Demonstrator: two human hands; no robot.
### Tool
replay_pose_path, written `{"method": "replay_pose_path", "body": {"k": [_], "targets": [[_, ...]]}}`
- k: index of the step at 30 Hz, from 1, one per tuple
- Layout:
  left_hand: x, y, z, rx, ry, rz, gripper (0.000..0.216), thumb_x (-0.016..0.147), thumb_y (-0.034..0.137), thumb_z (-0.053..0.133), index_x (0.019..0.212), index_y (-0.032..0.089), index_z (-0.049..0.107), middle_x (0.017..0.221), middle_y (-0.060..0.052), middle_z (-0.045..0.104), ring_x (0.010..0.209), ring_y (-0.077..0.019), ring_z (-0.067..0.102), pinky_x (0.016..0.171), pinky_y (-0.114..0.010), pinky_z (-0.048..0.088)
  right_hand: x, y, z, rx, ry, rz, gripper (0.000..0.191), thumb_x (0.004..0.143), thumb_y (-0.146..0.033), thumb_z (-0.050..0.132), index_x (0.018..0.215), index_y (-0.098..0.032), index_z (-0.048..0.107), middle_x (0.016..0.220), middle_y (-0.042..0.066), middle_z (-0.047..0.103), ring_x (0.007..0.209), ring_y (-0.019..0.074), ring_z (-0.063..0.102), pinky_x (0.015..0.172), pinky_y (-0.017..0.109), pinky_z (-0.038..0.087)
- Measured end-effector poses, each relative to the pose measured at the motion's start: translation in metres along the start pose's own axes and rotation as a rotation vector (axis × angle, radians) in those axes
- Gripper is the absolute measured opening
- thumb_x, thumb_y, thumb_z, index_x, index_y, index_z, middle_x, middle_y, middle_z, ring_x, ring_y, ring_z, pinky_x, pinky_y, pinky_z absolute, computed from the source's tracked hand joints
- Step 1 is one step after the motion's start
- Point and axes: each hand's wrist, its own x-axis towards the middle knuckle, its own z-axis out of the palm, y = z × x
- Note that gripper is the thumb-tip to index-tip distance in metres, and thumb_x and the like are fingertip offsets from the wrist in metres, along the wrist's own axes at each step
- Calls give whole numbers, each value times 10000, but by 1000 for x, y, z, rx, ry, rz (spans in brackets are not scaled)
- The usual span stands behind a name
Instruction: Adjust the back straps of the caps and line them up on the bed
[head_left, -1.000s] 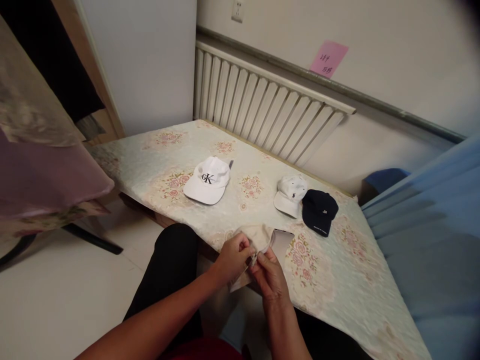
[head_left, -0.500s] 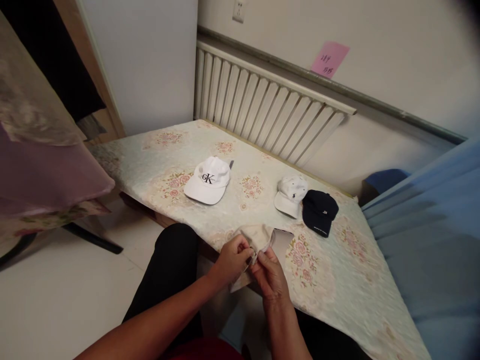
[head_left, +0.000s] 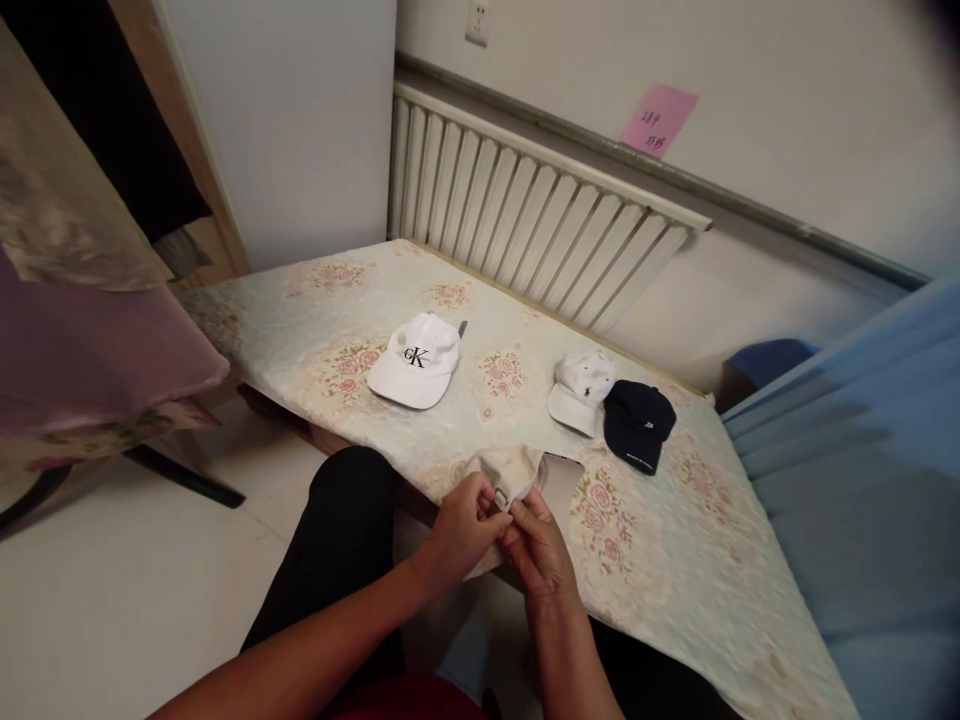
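A beige cap (head_left: 517, 470) lies at the near edge of the floral-covered table (head_left: 315, 320), its back strap turned toward me. My left hand (head_left: 461, 530) pinches the strap and its small buckle with closed fingers. My right hand (head_left: 541, 548) grips the other end of the same strap, fingertips pressed together and touching the left hand's. Both hands meet just below the cap's rear opening.
Farther back on the table sit a white cap with a black logo (head_left: 415, 360), a smaller white cap (head_left: 579, 390) and a dark navy cap (head_left: 637, 423). A white radiator (head_left: 525, 220) runs behind, blue fabric (head_left: 862, 480) lies at right, and a pink cushion (head_left: 90, 350) is at left.
The hands have drawn a little closer together on the strap, and the beige cap has shifted slightly. The other caps have not moved.
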Motion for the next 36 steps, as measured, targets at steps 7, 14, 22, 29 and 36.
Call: {"method": "replay_pose_path", "body": {"k": [7,14,22,29,36], "targets": [[-5,-8,2,349,26,293,37,793,170,468,824,192,469,798,-13,517,729,-158,505,681,-293,418,3,5,-5,16,21,-17,462,715,-201,711,1159,-265,601,1039,28,706,964,205,651,853,340,516],[-6,-9,2,685,27,403,103,859,174,395,844,182,497,843,-58,561,767,-198,549,689,-325,458,5,7,-3,36,76,-45,467,670,-146,732,1104,-276,620,1011,-2,705,942,154,646,874,279,501],[-4,-10,1,727,-9,383,143,862,160,381,867,171,524,852,-60,585,781,-196,583,702,-318,479,6,7,-18,22,124,-36,421,645,-128,749,1036,-239,642,901,-4,703,744,103,636,718,213,517],[-4,-6,2,773,-1,313,176,864,151,367,912,163,536,872,-70,606,821,-206,607,711,-315,484,13,7,-18,-132,209,-42,311,586,-207,793,876,-197,681,801,7,701,663,111,618,635,220,501],[1,6,-1,820,-33,251,227,934,300,359,941,174,547,890,-67,638,817,-220,640,667,-312,477,15,5,-16,-227,214,-88,177,607,-229,757,763,-197,680,733,-16,677,649,118,588,629,231,475]]}}
